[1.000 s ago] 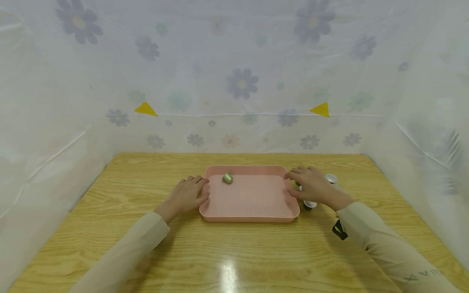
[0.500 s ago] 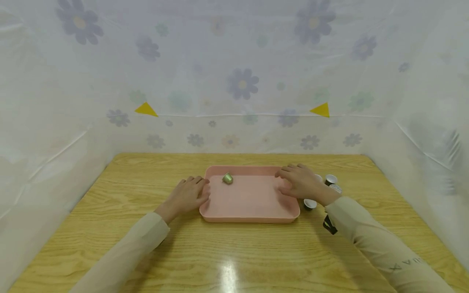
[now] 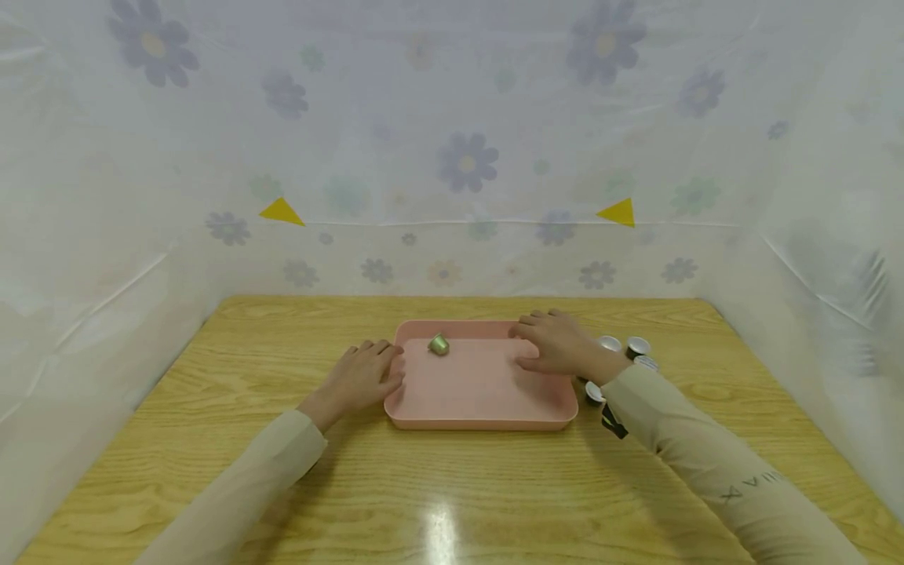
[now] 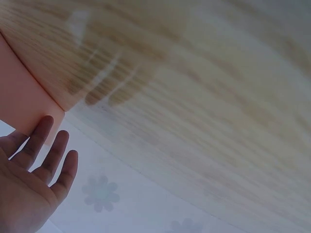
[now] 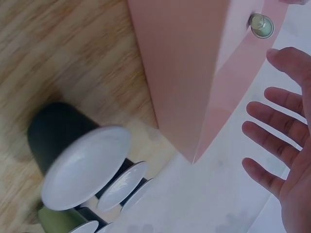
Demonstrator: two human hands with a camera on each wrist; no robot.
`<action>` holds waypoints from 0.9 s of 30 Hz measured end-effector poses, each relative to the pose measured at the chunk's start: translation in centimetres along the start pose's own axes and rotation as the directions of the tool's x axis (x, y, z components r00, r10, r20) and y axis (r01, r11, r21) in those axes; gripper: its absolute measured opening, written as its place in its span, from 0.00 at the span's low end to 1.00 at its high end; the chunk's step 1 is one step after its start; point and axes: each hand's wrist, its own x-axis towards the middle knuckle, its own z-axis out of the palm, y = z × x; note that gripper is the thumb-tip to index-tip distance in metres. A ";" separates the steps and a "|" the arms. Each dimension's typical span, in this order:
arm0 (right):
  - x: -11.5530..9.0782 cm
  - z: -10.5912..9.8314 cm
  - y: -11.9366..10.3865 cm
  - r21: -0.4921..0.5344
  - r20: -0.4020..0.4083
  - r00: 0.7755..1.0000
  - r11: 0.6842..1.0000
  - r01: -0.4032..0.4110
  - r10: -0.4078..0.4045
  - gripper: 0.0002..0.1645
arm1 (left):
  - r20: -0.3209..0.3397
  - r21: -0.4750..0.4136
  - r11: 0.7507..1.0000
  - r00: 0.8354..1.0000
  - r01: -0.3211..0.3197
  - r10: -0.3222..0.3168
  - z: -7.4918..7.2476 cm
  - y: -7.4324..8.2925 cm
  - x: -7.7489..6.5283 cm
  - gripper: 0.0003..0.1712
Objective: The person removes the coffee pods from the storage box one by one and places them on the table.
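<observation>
A pink tray [image 3: 480,424] lies on the wooden table, and one green coffee capsule [image 3: 439,344] rests on its side in the tray's back left. At the tray's left edge is my left hand [image 3: 356,375], its fingers extended by the rim; in the left wrist view the fingers [image 4: 56,148] are close to the pink wall, and I cannot tell if they touch. Over the right part of the tray hovers my right hand [image 3: 554,345]. In the right wrist view its fingers are spread with nothing between them, and the green capsule lies beyond the thumb.
Several more coffee capsules [image 3: 639,346] stand right of the tray, partly hidden by my right forearm. The right wrist view shows dark capsules [image 5: 58,128] with white lids and a green one [image 5: 56,221]. A flowered white curtain [image 3: 452,259] closes off the table's back.
My right hand has moved left from the tray's right rim to over its inside, uncovering more capsules. The left hand, tray and green capsule inside it have stayed put.
</observation>
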 end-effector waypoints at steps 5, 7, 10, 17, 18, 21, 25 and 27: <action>0.9 0.0 -0.4 0.004 -0.001 1.000 1.000 0.017 -0.017 0.22 | 0.002 0.002 1.000 1.000 -0.003 0.003 0.0 0.0 0.0 0.27; 1.3 0.0 -0.6 0.008 0.008 1.000 1.000 0.017 -0.017 0.22 | 0.004 0.001 1.000 1.000 -0.003 0.003 0.0 0.0 0.0 0.27; 2.0 0.0 -0.8 0.010 0.030 0.999 1.000 0.013 -0.013 0.23 | 0.008 -0.001 1.000 1.000 0.000 0.000 0.0 0.0 0.1 0.27; 3.6 -0.2 -1.4 0.041 0.077 0.997 0.999 0.002 -0.005 0.24 | 0.005 -0.001 1.000 1.000 0.002 -0.002 0.1 -0.1 0.1 0.27; 3.7 -0.2 -1.4 0.044 0.080 0.997 0.999 0.006 -0.009 0.24 | 0.004 -0.001 1.000 1.000 0.003 -0.003 0.1 -0.1 0.1 0.27; 4.3 -0.2 -1.6 0.046 0.084 0.996 0.999 0.027 -0.031 0.24 | -0.001 -0.005 1.000 1.000 0.004 -0.004 0.1 -0.1 0.1 0.26; 5.0 0.0 -1.9 0.034 0.089 0.995 0.998 0.046 -0.048 0.24 | -0.005 -0.005 1.000 1.000 0.002 -0.002 0.0 0.0 0.1 0.26; 5.4 0.0 -2.1 0.024 0.102 0.994 0.999 0.048 -0.050 0.24 | -0.006 -0.002 1.000 1.000 -0.001 0.001 0.0 0.1 0.1 0.26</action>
